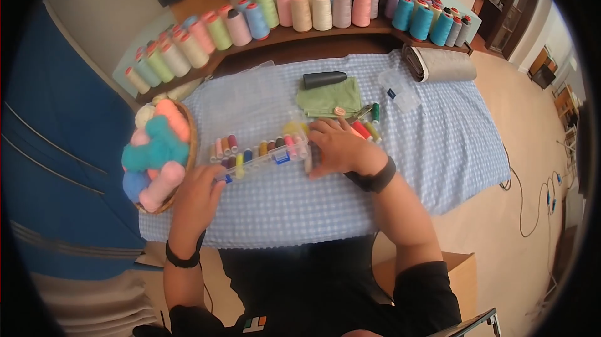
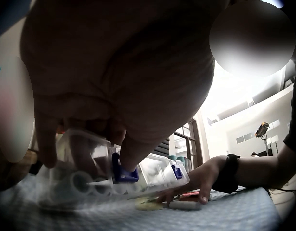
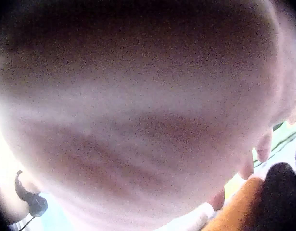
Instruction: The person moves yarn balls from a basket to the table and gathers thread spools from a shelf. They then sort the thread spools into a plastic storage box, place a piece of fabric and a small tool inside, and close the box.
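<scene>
A clear plastic box with blue latches holds several small thread spools in mixed colours. At its left front end, my left hand grips the box. In the left wrist view, the thumb lies on a blue latch and the fingers reach over the end wall. Beside the box's right end, my right hand is low over the cloth, fingers spread. A white spool lies at its thumb. Red spools lie just beyond this hand, while an orange spool shows below it in the right wrist view.
A basket of yarn stands left. Behind the box spreads a clear lid. A green cloth with a dark cylinder, a small clear case and a fabric roll lie farther back. Large thread cones line the shelf.
</scene>
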`<action>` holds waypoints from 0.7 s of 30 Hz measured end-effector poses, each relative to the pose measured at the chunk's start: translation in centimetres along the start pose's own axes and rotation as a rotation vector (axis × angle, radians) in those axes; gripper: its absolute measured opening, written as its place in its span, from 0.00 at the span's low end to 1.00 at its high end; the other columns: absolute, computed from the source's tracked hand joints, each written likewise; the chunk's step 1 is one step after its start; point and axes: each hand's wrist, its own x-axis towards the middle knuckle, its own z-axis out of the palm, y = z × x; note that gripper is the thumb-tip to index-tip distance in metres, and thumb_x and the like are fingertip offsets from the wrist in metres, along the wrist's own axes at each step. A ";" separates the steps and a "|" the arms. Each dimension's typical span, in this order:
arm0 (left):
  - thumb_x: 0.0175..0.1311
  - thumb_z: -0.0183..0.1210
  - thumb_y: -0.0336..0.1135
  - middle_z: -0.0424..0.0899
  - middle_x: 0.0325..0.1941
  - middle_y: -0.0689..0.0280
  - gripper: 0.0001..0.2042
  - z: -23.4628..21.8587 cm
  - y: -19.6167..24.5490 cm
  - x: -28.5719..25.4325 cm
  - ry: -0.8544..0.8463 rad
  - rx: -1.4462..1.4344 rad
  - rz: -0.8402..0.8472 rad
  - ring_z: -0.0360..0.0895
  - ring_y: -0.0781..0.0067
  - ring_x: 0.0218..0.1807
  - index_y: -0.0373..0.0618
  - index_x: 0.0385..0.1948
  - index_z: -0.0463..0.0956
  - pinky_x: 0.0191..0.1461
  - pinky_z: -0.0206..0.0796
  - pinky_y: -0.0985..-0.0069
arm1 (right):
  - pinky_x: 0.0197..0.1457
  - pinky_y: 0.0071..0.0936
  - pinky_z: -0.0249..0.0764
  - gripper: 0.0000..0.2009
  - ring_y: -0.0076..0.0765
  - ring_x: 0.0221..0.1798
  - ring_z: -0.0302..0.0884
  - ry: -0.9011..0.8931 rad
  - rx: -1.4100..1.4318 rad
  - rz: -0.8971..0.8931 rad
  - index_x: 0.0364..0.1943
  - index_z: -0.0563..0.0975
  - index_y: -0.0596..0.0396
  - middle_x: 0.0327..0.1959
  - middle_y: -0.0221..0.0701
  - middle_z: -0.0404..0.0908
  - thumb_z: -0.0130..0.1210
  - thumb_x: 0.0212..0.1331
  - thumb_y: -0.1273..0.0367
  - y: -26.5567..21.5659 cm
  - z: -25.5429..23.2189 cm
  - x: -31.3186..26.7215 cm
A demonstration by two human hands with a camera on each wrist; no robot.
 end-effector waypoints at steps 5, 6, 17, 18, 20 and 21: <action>0.68 0.65 0.27 0.85 0.50 0.54 0.12 0.2 -0.3 -0.1 0.001 0.025 0.000 0.81 0.46 0.52 0.41 0.52 0.81 0.56 0.73 0.59 | 0.86 0.57 0.50 0.35 0.48 0.77 0.67 0.037 -0.022 -0.017 0.56 0.82 0.54 0.66 0.38 0.78 0.77 0.44 0.50 -0.3 -0.2 0.0; 0.68 0.64 0.28 0.84 0.50 0.54 0.12 0.2 -0.4 -0.2 -0.011 0.032 0.006 0.82 0.47 0.53 0.40 0.52 0.80 0.56 0.73 0.60 | 0.86 0.57 0.50 0.35 0.48 0.76 0.68 0.041 0.002 -0.009 0.56 0.82 0.54 0.65 0.39 0.78 0.76 0.45 0.50 0.0 -0.6 -0.2; 0.65 0.66 0.27 0.83 0.49 0.55 0.13 1.9 -1.3 -1.0 -0.165 0.010 0.046 0.80 0.48 0.55 0.39 0.50 0.81 0.59 0.72 0.58 | 0.54 0.39 0.82 0.30 0.51 0.49 0.88 0.243 0.412 0.115 0.51 0.81 0.63 0.44 0.46 0.87 0.75 0.52 0.53 2.2 -5.7 -1.6; 0.65 0.67 0.27 0.83 0.49 0.55 0.13 2.0 -1.4 -1.1 -0.189 0.012 0.046 0.80 0.47 0.55 0.40 0.50 0.81 0.59 0.72 0.59 | 0.55 0.40 0.82 0.29 0.51 0.49 0.87 0.277 0.418 0.099 0.51 0.81 0.63 0.44 0.45 0.87 0.75 0.52 0.54 1.9 -5.8 -1.5; 0.64 0.68 0.29 0.83 0.49 0.55 0.14 1.9 -1.2 -1.2 -0.212 0.011 0.049 0.79 0.47 0.56 0.40 0.51 0.81 0.60 0.72 0.59 | 0.56 0.40 0.81 0.29 0.49 0.49 0.87 0.341 0.428 0.062 0.51 0.81 0.64 0.44 0.45 0.87 0.75 0.53 0.56 0.9 -6.1 -1.1; 0.64 0.68 0.29 0.83 0.50 0.55 0.15 1.5 -0.7 -1.2 -0.212 0.010 0.055 0.79 0.47 0.56 0.40 0.52 0.81 0.60 0.72 0.58 | 0.55 0.40 0.81 0.29 0.49 0.48 0.87 0.374 0.426 0.014 0.52 0.81 0.63 0.44 0.44 0.87 0.76 0.52 0.57 0.6 -5.9 -0.8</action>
